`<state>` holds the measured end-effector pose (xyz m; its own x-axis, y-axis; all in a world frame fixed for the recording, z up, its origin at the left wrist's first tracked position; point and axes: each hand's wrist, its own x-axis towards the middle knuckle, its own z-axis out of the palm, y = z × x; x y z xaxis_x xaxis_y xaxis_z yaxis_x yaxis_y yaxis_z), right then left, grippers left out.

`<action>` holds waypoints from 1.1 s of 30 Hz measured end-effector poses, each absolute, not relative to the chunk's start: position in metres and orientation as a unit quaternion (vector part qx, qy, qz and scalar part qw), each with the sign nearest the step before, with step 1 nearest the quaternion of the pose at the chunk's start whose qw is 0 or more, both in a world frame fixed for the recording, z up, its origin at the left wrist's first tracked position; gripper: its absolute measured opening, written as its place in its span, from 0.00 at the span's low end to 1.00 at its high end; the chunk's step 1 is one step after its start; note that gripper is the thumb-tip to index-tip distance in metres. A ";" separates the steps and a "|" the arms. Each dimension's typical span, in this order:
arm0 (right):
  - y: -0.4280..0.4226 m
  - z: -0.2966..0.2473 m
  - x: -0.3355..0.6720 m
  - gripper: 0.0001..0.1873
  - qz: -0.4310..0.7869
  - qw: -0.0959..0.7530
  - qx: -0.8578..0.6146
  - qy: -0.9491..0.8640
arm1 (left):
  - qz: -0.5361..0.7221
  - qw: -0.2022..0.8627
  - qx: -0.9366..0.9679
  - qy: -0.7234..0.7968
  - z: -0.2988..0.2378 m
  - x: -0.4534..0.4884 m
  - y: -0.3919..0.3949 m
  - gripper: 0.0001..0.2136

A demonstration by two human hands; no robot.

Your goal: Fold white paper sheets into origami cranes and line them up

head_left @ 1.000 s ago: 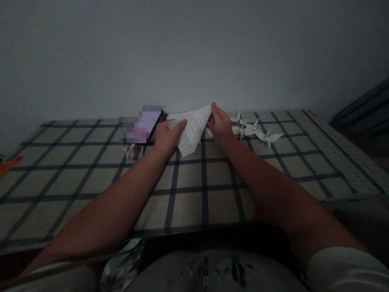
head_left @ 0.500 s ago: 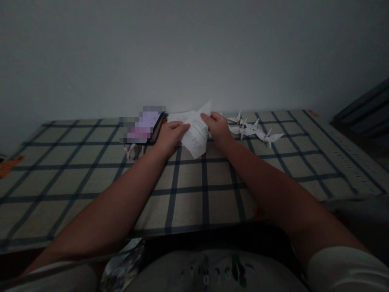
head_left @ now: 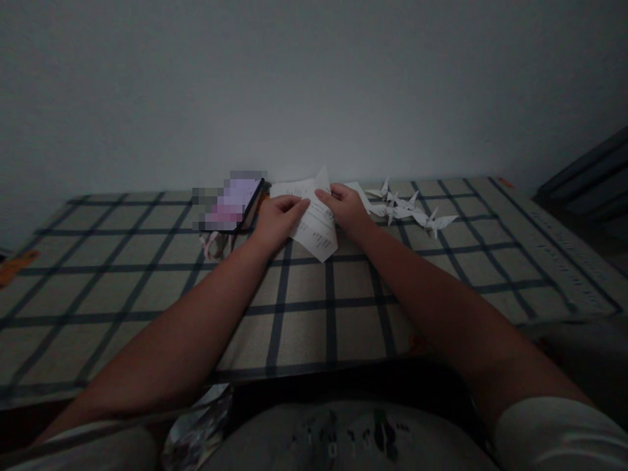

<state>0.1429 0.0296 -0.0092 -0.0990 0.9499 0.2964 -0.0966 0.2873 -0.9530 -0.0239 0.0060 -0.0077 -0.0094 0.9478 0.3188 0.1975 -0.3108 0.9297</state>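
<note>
Between my hands is a folded sheet of white paper (head_left: 321, 235) with dark print on it, held a little above the tablecloth. My left hand (head_left: 279, 219) pinches its left side, thumb on top. On the right side my right hand (head_left: 346, 209) grips the same paper, its thumb lying across the face. The fingers behind the paper are hidden. One corner points up between the hands and another points down toward me. Several folded paper cranes (head_left: 409, 209) lie just to the right of my right hand.
A phone (head_left: 230, 203) with a lit, blurred screen leans left of my left hand, with a pinkish strap (head_left: 213, 245) beside it. More white paper (head_left: 289, 188) lies behind my hands. The checked tablecloth (head_left: 304, 327) covers the table, which meets a plain wall (head_left: 314, 91).
The folded paper has turned slightly; its lower corner has shifted right and its upper corner left. My right hand has moved a little left, closer to my left hand.
</note>
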 end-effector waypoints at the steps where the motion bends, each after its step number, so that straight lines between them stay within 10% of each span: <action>1: 0.031 -0.010 0.143 0.18 0.475 0.566 -0.366 -0.565 | 0.532 0.349 0.611 0.471 -0.008 -0.024 0.006 0.14; 33: 0.042 -0.016 0.145 0.19 0.368 0.560 -0.420 -0.612 | 0.537 0.279 0.633 0.483 -0.013 -0.028 0.012 0.13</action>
